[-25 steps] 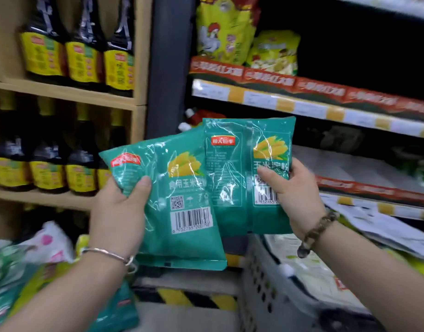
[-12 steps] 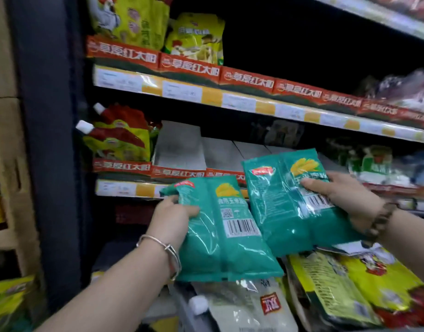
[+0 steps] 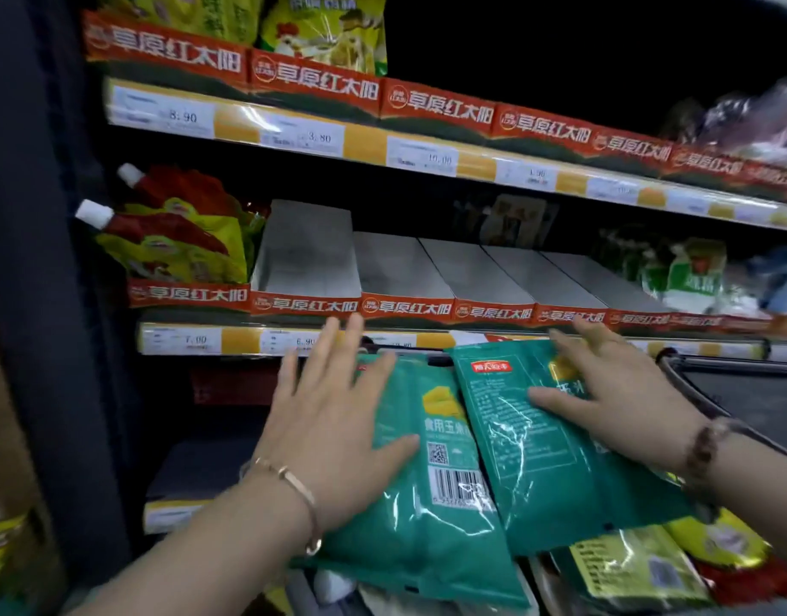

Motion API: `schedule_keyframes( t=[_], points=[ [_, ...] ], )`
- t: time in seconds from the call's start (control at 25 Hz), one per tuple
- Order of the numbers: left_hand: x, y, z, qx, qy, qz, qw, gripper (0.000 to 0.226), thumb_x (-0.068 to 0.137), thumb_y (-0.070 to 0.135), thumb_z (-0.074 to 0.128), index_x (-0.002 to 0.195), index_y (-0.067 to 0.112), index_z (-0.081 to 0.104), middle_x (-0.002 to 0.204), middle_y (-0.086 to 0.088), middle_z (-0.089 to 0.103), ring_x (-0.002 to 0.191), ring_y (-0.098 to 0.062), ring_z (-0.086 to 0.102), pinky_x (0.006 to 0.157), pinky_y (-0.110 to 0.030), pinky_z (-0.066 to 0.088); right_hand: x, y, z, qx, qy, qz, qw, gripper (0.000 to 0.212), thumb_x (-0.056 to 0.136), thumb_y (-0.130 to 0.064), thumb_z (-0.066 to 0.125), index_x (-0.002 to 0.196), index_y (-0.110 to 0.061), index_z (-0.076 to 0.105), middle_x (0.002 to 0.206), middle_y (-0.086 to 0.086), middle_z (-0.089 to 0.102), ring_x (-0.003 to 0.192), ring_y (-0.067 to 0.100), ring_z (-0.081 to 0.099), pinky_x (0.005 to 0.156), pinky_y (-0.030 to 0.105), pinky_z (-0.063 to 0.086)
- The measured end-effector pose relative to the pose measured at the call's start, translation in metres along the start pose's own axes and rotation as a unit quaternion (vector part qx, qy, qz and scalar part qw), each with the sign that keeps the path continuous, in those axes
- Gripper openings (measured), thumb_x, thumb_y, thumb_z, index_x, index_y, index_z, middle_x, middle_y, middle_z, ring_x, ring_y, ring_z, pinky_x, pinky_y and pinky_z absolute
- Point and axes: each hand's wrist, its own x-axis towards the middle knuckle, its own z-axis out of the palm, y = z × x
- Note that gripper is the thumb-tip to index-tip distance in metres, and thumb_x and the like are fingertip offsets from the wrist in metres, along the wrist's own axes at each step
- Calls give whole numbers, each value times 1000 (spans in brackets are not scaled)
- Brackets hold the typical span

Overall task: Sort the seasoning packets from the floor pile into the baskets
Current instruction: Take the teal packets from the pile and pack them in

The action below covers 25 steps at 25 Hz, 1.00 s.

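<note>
Two teal packets with corn pictures lie side by side on top of a heap of packets. The left teal packet (image 3: 431,504) shows a barcode; my left hand (image 3: 333,420) rests flat on its left part with fingers spread and straight. The right teal packet (image 3: 547,455) overlaps the left one, and my right hand (image 3: 614,393) lies flat on its upper right part, fingers extended. Under them are yellow and red packets (image 3: 649,566) in what looks like a basket, its edge mostly hidden.
A shop shelf stands right behind: empty grey trays (image 3: 431,269) on the middle shelf, spouted red-yellow pouches (image 3: 173,233) at left, yellow bags (image 3: 325,28) above. A dark upright post (image 3: 40,260) is at left. A dark cart or basket frame (image 3: 738,384) is at right.
Both hands held the teal packets up with thumbs pinching; the packets have come down onto the heap, the grips have opened and both hands now lie flat on them. The view moved closer to the shelf.
</note>
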Motion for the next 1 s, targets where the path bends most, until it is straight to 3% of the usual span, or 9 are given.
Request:
schedule_keyframes(
  t=[0.12, 0.2, 0.28, 0.48, 0.64, 0.88, 1.0],
  points=[
    [28, 8, 2, 70, -116, 40, 990, 77, 83, 74, 23, 148, 34, 9, 157, -1, -10, 144, -18, -14, 113, -40, -13, 13, -19, 5, -49, -85, -89, 991, 108, 53, -86, 3, 148, -34, 11, 157, -6, 3, 144, 13, 4, 118, 38, 10],
    [32, 15, 9, 47, -221, 22, 974, 80, 86, 72, 20, 150, 28, 0, 158, -6, -8, 145, -22, -6, 116, -38, -3, 16, -21, 6, -55, -115, -108, 986, 103, 56, -83, 4, 148, -36, 10, 157, -6, 6, 143, 11, 9, 117, 33, 11],
    [23, 21, 19, 21, -279, 0, 960, 86, 84, 74, 17, 148, 25, -12, 156, -9, -16, 145, -24, -11, 116, -39, -3, 10, -15, 7, -75, -115, -128, 982, 101, 59, -87, 2, 147, -38, 6, 157, -7, 7, 142, 10, 12, 115, 30, 11],
    [-3, 46, 33, 31, -251, -8, 968, 97, 80, 77, 18, 144, 17, -23, 150, -17, -29, 139, -31, -27, 111, -49, -16, -27, -20, 28, -89, -75, -129, 985, 87, 50, -91, -17, 128, -53, -27, 148, -20, -18, 141, 4, -12, 113, 28, -10],
    [-17, 54, 42, 18, -220, -18, 975, 93, 84, 71, 18, 142, 15, -28, 144, -17, -39, 135, -34, -34, 107, -52, -21, -34, -27, 37, -110, -70, -101, 986, 87, 47, -87, -28, 123, -46, -38, 144, -14, -31, 134, 5, -27, 113, 35, -14],
    [-13, 44, 34, 17, -229, 9, 973, 92, 84, 72, 24, 147, 18, -15, 153, -17, -23, 142, -32, -19, 113, -50, -10, -31, -32, 30, -141, -86, -91, 982, 101, 48, -86, -27, 136, -38, -28, 155, -6, -18, 143, 14, -16, 114, 38, -9],
    [-16, 39, 20, 8, -212, 35, 977, 85, 87, 69, 26, 149, 21, -5, 157, -12, -10, 145, -27, -6, 114, -48, -1, -32, -45, 19, -159, -76, -80, 981, 103, 56, -86, -13, 146, -35, -14, 157, -5, -8, 144, 14, -5, 117, 39, 1]
  ],
)
